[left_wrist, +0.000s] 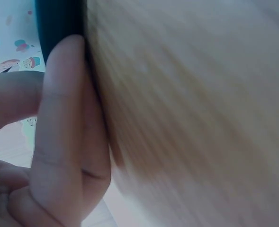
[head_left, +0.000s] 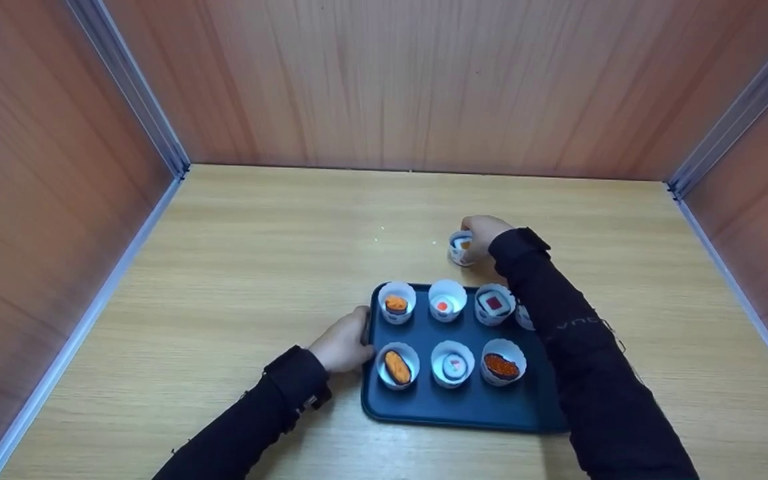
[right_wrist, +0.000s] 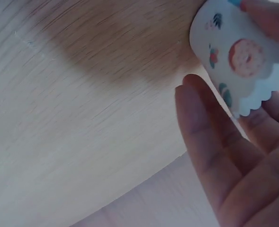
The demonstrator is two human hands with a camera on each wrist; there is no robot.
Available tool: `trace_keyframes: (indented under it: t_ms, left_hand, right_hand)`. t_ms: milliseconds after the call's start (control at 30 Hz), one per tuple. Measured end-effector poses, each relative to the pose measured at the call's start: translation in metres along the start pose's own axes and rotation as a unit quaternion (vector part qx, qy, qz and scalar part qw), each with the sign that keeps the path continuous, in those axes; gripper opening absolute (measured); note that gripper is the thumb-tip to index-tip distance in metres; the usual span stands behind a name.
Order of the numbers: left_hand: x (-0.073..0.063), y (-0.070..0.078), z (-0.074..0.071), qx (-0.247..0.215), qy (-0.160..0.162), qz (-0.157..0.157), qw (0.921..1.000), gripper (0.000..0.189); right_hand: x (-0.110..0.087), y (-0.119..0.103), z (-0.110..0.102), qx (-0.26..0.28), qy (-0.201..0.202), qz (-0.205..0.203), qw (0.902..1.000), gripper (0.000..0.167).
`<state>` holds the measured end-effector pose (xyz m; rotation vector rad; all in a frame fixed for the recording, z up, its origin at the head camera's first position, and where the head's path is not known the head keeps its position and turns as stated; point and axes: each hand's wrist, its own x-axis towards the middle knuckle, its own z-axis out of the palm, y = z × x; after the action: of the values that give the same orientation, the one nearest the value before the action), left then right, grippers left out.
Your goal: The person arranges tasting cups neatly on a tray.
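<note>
My left hand [head_left: 341, 343] grips the left edge of a dark blue-green tray [head_left: 451, 419], and the left wrist view shows fingers curled round its rim. Beyond the tray's far edge, my right hand [head_left: 487, 233] holds a white paper cup [head_left: 459, 255] between thumb and fingers. That paper cup [right_wrist: 234, 61] has a scalloped rim and printed pastry pictures. Inside it is a white piece with a yellow-orange patch. Several similar cups stand on the tray in two rows, holding sushi-like pieces, such as an orange-topped piece [head_left: 397, 367] and a red roe-topped piece [head_left: 501, 365].
Wood-grain panels [head_left: 424, 87] enclose the light wooden table [head_left: 237, 267] at the back and both sides, with metal strips [head_left: 137, 87] at the corners. Small white specks lie on the table left of the held cup. My right sleeve [head_left: 584, 353] covers the tray's right part.
</note>
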<state>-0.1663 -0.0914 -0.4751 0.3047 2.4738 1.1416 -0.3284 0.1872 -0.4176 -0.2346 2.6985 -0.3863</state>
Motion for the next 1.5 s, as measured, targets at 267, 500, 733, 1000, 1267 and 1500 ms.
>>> trace_keyframes:
  t_ms: [267,500,733,1000,1267,1500]
  left_hand:
    - [0.001,-0.002,-0.001,0.006,0.007,0.022,0.9997,0.067]
    - [0.001,-0.003,-0.002,0.005,0.011,0.027,0.9996,0.066]
    - [0.002,-0.003,-0.003,0.000,0.011,0.028,0.9995,0.065]
    - [0.002,-0.003,-0.004,-0.012,0.010,0.031,0.9994,0.064]
    - [0.000,-0.005,-0.007,0.001,0.020,0.031,0.9993,0.061]
    - [0.000,-0.007,-0.007,0.005,0.016,0.024,0.9996,0.063]
  right_hand:
    - [-0.014,0.014,-0.025,0.079,0.053,-0.027,0.9951,0.061]
    - [-0.050,0.027,-0.059,0.127,0.108,-0.084,0.9824,0.056]
    - [-0.100,0.050,-0.065,0.122,0.131,-0.114,0.9771,0.054]
    - [-0.161,0.075,-0.031,0.072,0.127,-0.148,0.9782,0.053]
    - [-0.191,0.083,0.018,0.048,0.070,-0.143,0.9860,0.052]
    - [-0.194,0.084,0.052,0.032,0.004,-0.149,0.9883,0.050]
